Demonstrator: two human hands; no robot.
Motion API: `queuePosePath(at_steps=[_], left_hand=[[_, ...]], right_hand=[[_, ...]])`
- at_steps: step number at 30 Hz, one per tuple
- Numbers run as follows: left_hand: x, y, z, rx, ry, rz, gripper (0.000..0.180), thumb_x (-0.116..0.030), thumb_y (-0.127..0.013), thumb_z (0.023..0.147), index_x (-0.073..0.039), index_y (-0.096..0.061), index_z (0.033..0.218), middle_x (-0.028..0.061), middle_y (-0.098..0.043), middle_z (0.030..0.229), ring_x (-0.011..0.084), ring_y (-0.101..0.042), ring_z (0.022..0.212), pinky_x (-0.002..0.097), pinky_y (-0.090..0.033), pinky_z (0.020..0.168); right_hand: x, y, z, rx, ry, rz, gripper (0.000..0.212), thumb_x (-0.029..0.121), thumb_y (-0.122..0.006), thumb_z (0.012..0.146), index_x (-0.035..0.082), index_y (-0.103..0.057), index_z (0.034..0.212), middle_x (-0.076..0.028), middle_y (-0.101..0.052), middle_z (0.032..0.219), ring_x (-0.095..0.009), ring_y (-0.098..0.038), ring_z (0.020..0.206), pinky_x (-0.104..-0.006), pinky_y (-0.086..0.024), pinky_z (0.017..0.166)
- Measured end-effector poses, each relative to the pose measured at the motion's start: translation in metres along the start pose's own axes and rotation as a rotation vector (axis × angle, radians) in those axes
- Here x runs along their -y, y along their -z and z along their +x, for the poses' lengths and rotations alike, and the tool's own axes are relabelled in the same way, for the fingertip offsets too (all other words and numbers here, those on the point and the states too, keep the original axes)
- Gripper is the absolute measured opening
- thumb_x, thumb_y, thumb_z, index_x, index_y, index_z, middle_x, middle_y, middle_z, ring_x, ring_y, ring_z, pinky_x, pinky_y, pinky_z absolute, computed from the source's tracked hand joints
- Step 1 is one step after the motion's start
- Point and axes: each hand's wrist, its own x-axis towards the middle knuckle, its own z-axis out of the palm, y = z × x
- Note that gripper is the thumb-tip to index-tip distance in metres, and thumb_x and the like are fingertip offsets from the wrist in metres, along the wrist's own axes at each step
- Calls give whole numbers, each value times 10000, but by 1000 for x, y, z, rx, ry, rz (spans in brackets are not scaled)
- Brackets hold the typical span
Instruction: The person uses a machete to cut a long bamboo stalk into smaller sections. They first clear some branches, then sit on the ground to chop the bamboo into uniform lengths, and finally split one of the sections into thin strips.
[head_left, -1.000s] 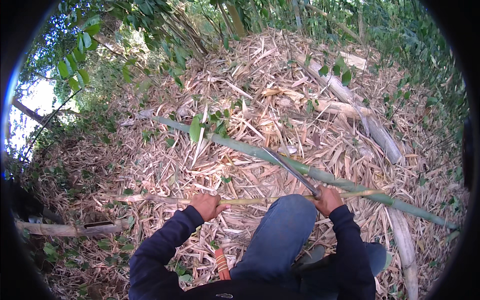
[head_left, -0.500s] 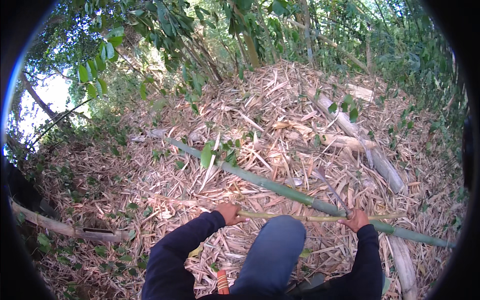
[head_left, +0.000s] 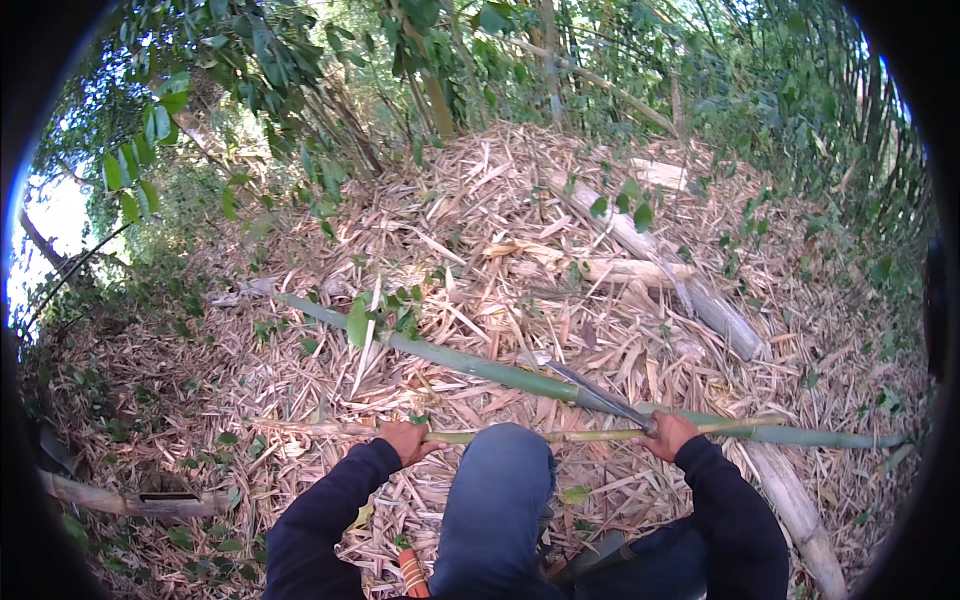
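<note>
Clasps thin yellow-green bamboo pole [head_left: 585, 436] at left in left hand [head_left: 405, 443], with fingers curled narrow round it. Runs left to right past far side of bent knee [head_left: 500, 475], partly hidden there; can't tell if touching. At right, holds long-bladed knife [head_left: 598, 392] by handle in closed right hand [head_left: 671, 436], apparently with pole clamped in same grip. Points blade far and left, over green bamboo culm [head_left: 475, 366] lying just beyond pole; can't tell if in contact.

Handling, by judgement: likely light, stiff with slight spring, probably smooth and a bit slippery, not fragile but apt to split lengthwise. Best taken with hands well apart, one each side of knee, clear of blade.

Versus half a second ago: shows blade laid flatter, aimed more left, less steeply far. Versus one second ago: has right hand well right of knee, not just beside it; same two-handed hold.
</note>
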Motion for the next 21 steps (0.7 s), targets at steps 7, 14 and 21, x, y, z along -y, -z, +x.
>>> queuePosePath(at_steps=[7,14,21], left_hand=[[47,-57,-94,-155,621,-23,566,-487,-365,935,-13,-661,849,234,-651,797,373,-652,742,473,-519,661],[86,102,8,-652,143,-468,463,-457,-448,952,-20,-600,938,36,-486,603,140,-442,539,318,-378,500],[24,157,70,-682,-324,-1233,330,-370,-473,963,-41,-469,995,59,-571,732,170,-603,665,302,-515,644]], right_hand=[[23,-25,-43,-11,-169,7,348,363,-584,818,47,-557,964,-242,-639,874,-393,-629,822,-495,-495,694],[-84,-5,19,-323,-319,10,420,255,-727,733,11,-632,1061,-181,-673,819,-329,-649,819,-417,-511,763],[-83,28,-5,-496,-307,258,565,405,-698,758,-33,-599,1101,-263,-620,1013,-393,-586,991,-427,-454,873]])
